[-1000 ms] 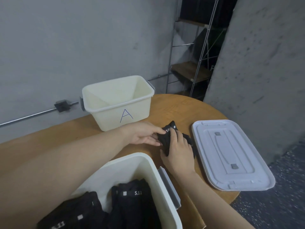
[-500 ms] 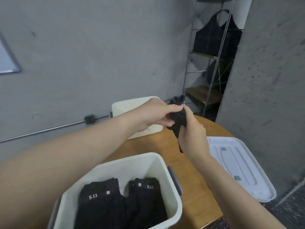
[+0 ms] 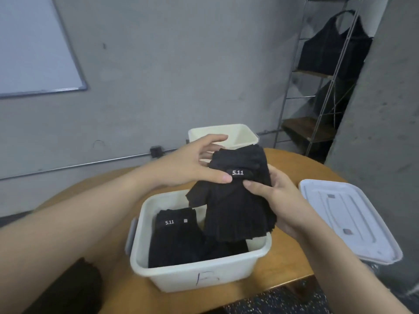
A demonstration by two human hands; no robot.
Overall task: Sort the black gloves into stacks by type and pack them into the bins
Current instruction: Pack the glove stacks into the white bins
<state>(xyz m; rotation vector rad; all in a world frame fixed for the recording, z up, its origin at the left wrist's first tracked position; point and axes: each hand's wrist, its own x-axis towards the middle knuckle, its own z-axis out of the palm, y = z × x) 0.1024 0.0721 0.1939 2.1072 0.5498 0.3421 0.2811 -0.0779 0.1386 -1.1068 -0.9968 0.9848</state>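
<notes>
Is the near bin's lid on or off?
Off. The near bin stands open with black gloves showing inside; a grey lid lies flat on the table to its right.

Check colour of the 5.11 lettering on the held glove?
White, on the black glove; head view, the only one.

Glove stack (image 3: 174, 236) in near bin (image 3: 199, 274), far bin (image 3: 240, 134) behind, lid (image 3: 353, 220) right

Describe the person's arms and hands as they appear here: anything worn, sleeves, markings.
Both arms are bare from the frame edge to the wrist: no sleeves, watch, bracelet or rings show. The left hand and right hand wear no gloves, and the visible nails are short and unpainted. No tattoos or other markings are visible. The near part of the left forearm is large and slightly blurred by the wide-angle lens.
</notes>
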